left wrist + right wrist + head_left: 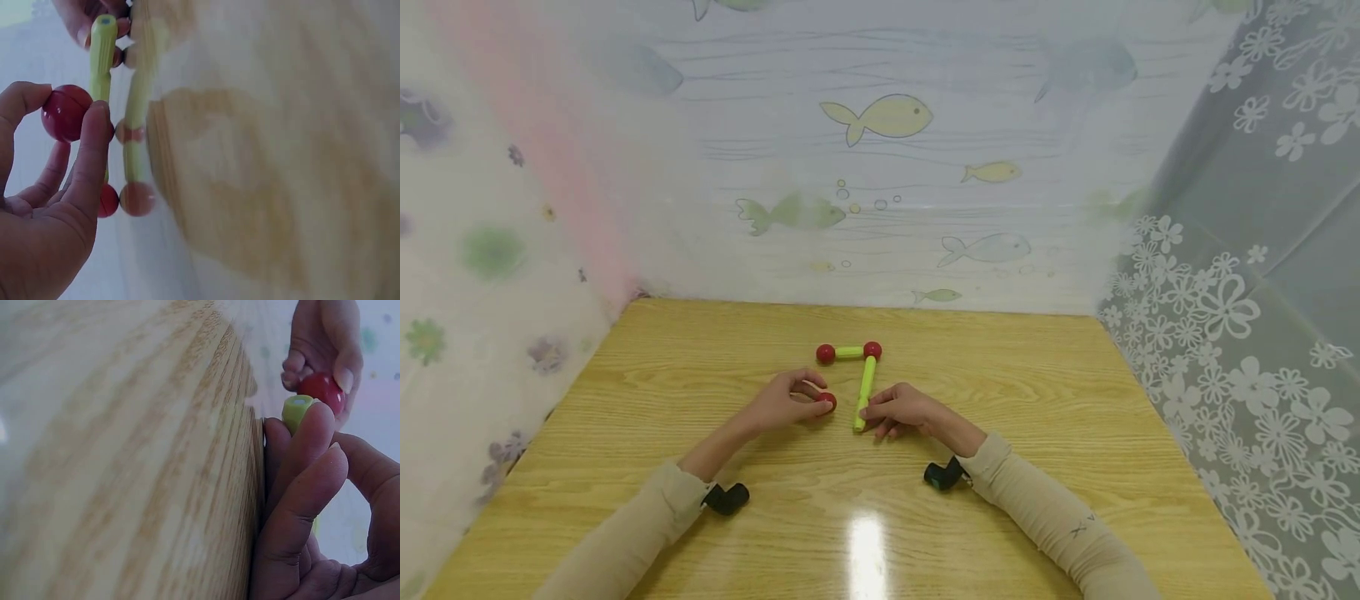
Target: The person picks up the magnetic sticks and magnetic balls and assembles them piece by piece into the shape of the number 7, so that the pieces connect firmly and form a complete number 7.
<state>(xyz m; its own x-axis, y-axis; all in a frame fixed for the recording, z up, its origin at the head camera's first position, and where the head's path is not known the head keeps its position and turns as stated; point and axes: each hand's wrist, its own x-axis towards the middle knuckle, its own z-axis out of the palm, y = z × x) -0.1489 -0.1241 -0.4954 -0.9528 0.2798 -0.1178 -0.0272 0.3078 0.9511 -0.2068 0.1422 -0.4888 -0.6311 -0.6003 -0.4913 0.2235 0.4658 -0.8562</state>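
My left hand [790,400] pinches a red ball [65,114] between thumb and fingers, a little left of the near end of a long yellow-green rod [866,387]. That rod's near end is pinched by my right hand [906,410]. At its far end the rod meets a second red ball [872,350]. From there a shorter yellow-green rod [849,352] runs left to a third red ball [825,354]. In the right wrist view, the rod's end [297,410] shows beside the fingers, with the held ball just behind it.
The pieces lie on a wood-grain table [700,350]. A fish-patterned curtain [887,200] hangs along its back edge, with flowered sheets at both sides. Black wrist cameras [727,498] sit below both sleeves.
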